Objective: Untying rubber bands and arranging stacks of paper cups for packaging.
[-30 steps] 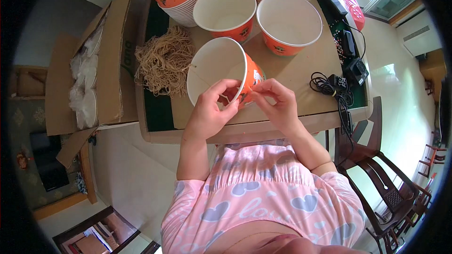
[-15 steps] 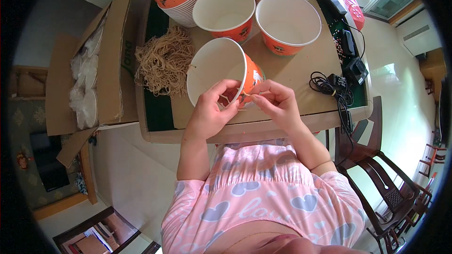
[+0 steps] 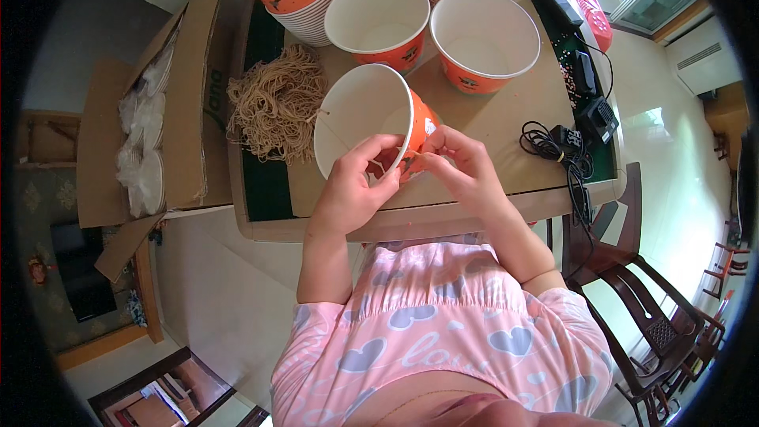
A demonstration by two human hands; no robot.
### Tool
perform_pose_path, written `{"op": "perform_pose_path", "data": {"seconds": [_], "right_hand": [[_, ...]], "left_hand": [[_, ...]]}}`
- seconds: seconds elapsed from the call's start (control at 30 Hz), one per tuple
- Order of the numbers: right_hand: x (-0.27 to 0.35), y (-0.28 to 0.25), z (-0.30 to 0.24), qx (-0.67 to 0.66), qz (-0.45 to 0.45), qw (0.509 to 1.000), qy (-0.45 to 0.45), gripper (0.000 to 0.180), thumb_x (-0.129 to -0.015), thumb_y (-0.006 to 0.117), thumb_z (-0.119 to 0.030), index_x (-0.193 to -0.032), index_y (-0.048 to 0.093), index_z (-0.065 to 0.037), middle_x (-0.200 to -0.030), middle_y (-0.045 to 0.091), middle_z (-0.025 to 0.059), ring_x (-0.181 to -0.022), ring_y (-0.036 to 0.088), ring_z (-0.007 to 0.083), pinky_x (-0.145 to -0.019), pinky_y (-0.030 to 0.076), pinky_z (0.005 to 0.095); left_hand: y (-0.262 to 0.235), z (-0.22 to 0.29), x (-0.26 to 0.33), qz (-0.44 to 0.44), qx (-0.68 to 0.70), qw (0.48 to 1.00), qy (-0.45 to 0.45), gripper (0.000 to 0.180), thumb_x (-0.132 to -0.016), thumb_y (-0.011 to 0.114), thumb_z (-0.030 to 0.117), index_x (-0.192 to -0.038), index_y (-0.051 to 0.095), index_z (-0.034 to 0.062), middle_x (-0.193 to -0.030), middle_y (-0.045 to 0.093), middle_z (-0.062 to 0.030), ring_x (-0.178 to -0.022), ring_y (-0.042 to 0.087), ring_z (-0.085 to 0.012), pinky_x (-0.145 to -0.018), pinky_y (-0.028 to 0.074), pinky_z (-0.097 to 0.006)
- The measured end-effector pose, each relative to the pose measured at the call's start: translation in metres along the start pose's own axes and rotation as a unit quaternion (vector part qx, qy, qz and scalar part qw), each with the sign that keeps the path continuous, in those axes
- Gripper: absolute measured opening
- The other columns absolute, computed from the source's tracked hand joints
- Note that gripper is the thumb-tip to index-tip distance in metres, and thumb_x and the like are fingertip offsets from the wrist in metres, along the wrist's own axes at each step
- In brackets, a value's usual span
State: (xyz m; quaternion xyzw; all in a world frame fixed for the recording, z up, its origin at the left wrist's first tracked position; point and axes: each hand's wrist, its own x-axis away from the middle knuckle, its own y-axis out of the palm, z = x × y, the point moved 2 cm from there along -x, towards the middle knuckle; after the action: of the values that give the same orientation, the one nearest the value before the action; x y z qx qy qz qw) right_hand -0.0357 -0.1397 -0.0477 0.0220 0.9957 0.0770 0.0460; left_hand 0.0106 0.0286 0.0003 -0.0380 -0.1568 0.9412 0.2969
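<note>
Head view shows the left hand [image 3: 357, 183] gripping the orange bucket [image 3: 364, 103] at the person's twelve o'clock [image 3: 443, 324], while the right hand [image 3: 465, 168], at the bucket's four o'clock, has edged upward, seemingly pinching thin cord [image 3: 413, 156], so the cord work apparently continues.

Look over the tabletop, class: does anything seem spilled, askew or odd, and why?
Small pale bits lie scattered on the right side of the table, beside a black device, as if spilled; they are too small to identify. The beige string heap looks tangled. The paper bucket held by the left hand tilts, apparently on purpose.
</note>
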Motion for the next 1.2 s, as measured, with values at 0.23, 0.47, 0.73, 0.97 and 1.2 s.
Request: {"op": "perform_pose_path", "data": {"seconds": [0.23, 0.47, 0.73, 0.97, 1.2], "right_hand": [[-0.002, -0.001, -0.003, 0.028, -0.018, 0.999, -0.005, 0.012, -0.085, 0.062, -0.010, -0.083, 0.058, 0.001, -0.077, 0.058, 0.0008, -0.076, 0.051, 0.0087, -0.072, 0.043, 0.0249], [-0.002, -0.001, 0.001, 0.016, -0.003, 1.000, -0.002, 0.012, -0.085, 0.063, -0.010, -0.084, 0.058, 0.001, -0.078, 0.058, 0.0013, -0.076, 0.051, 0.0094, -0.071, 0.043, 0.0251], [-0.001, -0.002, -0.002, 0.054, -0.012, 0.998, -0.012, 0.005, -0.087, 0.061, -0.002, -0.087, 0.057, 0.001, -0.082, 0.057, 0.0001, -0.080, 0.053, 0.0066, -0.075, 0.044, 0.0237], [0.012, -0.010, 0.004, 0.097, -0.036, 0.994, 0.044, 0.007, -0.087, 0.061, -0.004, -0.089, 0.059, 0.003, -0.085, 0.061, 0.0026, -0.084, 0.057, 0.0079, -0.080, 0.046, 0.0239], [0.033, -0.018, 0.024, 0.037, -0.033, 0.991, 0.122, 0.008, -0.088, 0.060, -0.003, -0.094, 0.058, 0.002, -0.088, 0.061, 0.0028, -0.087, 0.057, 0.0083, -0.082, 0.046, 0.0235]], "left_hand": [[0.001, 0.001, 0.000, 0.004, 0.011, 1.000, -0.001, 0.030, -0.082, 0.060, -0.001, -0.112, 0.060, 0.0024, -0.093, 0.062, -0.0031, -0.080, 0.059, -0.0091, -0.067, 0.046, -0.024], [0.001, 0.000, 0.000, -0.001, -0.006, 1.000, 0.004, 0.030, -0.082, 0.060, -0.001, -0.112, 0.060, 0.0021, -0.093, 0.062, -0.0032, -0.079, 0.059, -0.0089, -0.067, 0.046, -0.024], [0.004, 0.000, -0.001, -0.013, 0.013, 1.000, 0.009, 0.029, -0.083, 0.062, 0.001, -0.111, 0.060, 0.0017, -0.092, 0.062, -0.0041, -0.078, 0.058, -0.0095, -0.067, 0.046, -0.024], [0.011, -0.003, -0.001, -0.056, -0.002, 0.998, 0.002, 0.019, -0.089, 0.057, 0.004, -0.106, 0.065, -0.0019, -0.092, 0.064, -0.0086, -0.081, 0.063, -0.0143, -0.071, 0.051, -0.027], [0.033, -0.012, 0.004, -0.017, -0.050, 0.998, -0.029, 0.010, -0.085, 0.060, -0.001, -0.093, 0.065, -0.0037, -0.086, 0.065, -0.0082, -0.077, 0.065, -0.0128, -0.069, 0.052, -0.026]]}}
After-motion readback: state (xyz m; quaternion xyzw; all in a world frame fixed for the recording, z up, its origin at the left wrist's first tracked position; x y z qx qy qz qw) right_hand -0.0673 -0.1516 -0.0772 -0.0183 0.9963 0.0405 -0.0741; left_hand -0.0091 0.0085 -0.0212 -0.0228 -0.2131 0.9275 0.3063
